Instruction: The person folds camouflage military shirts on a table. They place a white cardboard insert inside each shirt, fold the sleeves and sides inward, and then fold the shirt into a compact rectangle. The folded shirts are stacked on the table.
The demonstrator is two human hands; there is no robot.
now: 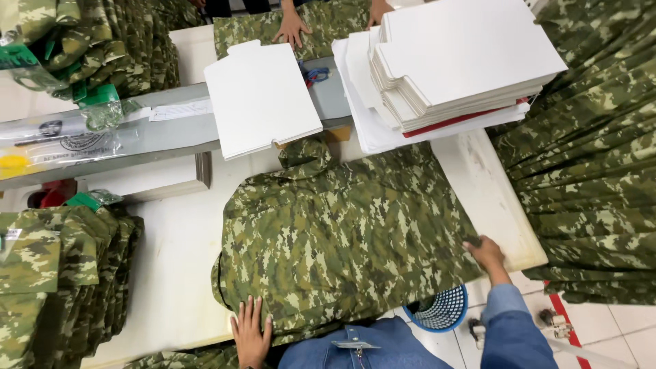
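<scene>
Camouflage shirt (342, 225) lies flat, back up, on white tabletop (171, 273). Left hand (251, 333) pressed flat on shirt's near hem, grip wide, holding nothing. Right hand (486, 251) at shirt's right edge, fingers curled on fabric; can't tell if pinching. White cardboard sheet (260, 96) beyond collar.

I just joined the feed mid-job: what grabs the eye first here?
The camouflage shirt spread flat on the white table, with the left hand pressing its near hem and the right hand at its right edge. Behind it sit white cardboard sheets in stacks.
</scene>
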